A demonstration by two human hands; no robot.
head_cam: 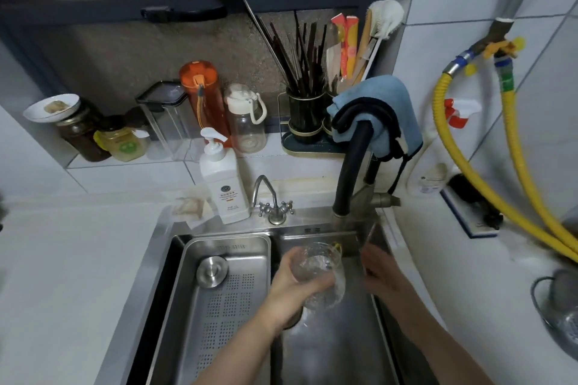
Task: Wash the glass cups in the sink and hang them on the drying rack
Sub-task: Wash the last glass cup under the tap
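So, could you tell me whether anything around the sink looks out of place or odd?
One thing: a blue cloth is draped over the black faucet neck above the basin. Otherwise, the left hand grips a glass cup over the sink.

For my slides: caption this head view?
Left hand holds a glass cup over the sink, right hand beside it.

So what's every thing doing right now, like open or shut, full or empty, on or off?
Glass cup: held over the sink, tilted.
Left hand: grips the cup.
Right hand: beside the cup; blurred, grip unclear.
Black faucet: seems to be running.
Small chrome tap: no water showing.
Soap bottle: upright.
Blue cloth: draped over the faucet.
Clear bottle: lid shut, looks empty.
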